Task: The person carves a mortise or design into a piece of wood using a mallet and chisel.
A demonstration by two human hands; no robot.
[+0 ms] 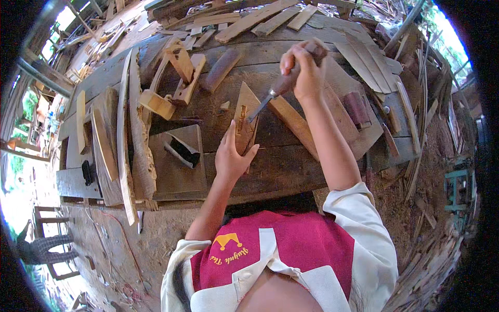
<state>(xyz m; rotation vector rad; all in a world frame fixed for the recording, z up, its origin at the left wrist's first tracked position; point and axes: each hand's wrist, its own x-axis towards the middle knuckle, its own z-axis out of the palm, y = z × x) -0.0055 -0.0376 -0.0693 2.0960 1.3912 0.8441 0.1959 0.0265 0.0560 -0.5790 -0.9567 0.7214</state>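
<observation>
Near the middle of the workbench (270, 174) stands a pointed wooden block (243, 138) with a cut recess in its upper face. My left hand (232, 160) grips its near end, fingers along the left side and thumb on the right. In my right hand (307, 70) is a chisel (283, 84), its dark wooden handle inside my closed fingers. The steel blade slants down to the left, and its tip meets the block by the recess. A small pale wood chip (224, 105) lies left of the block.
Right of the block lies a long wooden bar (293, 126). At left are long planks (125, 135) and a square board (195, 179) bearing a black curved object (183, 152). Jointed wood pieces (188, 83) and a dark rounded piece (222, 70) sit beyond. Wood scraps line the far edge.
</observation>
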